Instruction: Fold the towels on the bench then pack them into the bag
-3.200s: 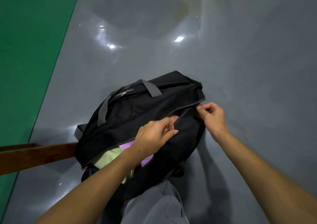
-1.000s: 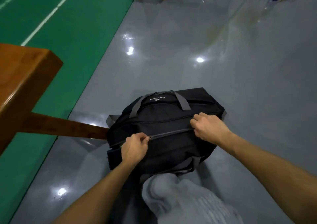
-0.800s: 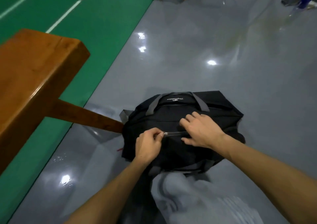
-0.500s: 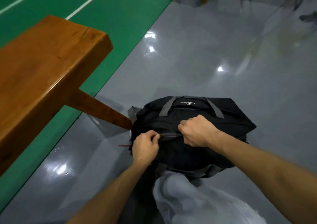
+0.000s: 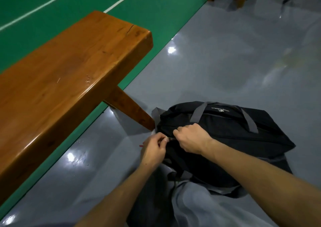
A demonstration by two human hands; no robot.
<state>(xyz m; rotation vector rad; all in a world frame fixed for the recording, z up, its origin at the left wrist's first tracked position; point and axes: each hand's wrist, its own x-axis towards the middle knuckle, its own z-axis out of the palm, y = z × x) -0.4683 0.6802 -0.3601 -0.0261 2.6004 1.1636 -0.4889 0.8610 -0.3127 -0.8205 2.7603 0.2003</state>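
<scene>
Both hands point(image 5: 171, 144) pinch the bag point(image 5: 225, 129) zipper (beside the bench point(image 5: 69, 67) leg).

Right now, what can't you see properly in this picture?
Head view only:
- Towels: none visible; the black bag hides whatever is inside.
- Zipper pull: hidden between the left hand and right hand.
- Bench: its far end is cut off by the left edge.
- White logo on the bag: too small to read.
</scene>
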